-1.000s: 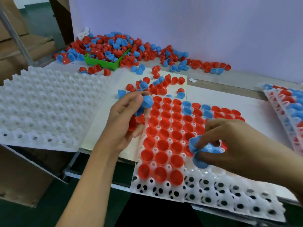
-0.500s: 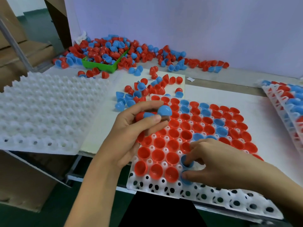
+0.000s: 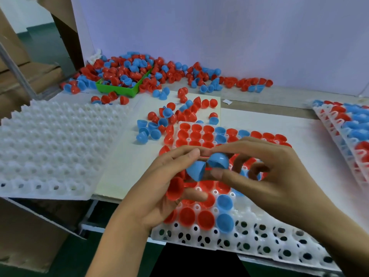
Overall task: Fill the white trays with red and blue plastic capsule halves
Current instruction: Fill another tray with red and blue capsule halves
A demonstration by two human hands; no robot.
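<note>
A white tray (image 3: 259, 246) lies in front of me, most pockets filled with red halves and some blue ones; its near rows show bare holes. My left hand (image 3: 151, 196) holds a blue capsule half (image 3: 195, 170) at its fingertips and a red half (image 3: 175, 188) lower in its fingers. My right hand (image 3: 265, 176) meets it above the tray and pinches a second blue half (image 3: 218, 160) between thumb and forefinger. Two blue halves (image 3: 224, 211) sit in the tray's near filled column.
An unfilled white tray (image 3: 50, 148) lies at the left. Loose red and blue halves (image 3: 165, 118) are scattered behind the tray, and a green bin (image 3: 117, 89) heaped with more stands at the back. Filled trays (image 3: 347, 132) are stacked at the right edge.
My right hand left the tray's near row, where two blue halves now sit, and rose to meet my left hand. It now pinches a blue half beside the one in my left hand.
</note>
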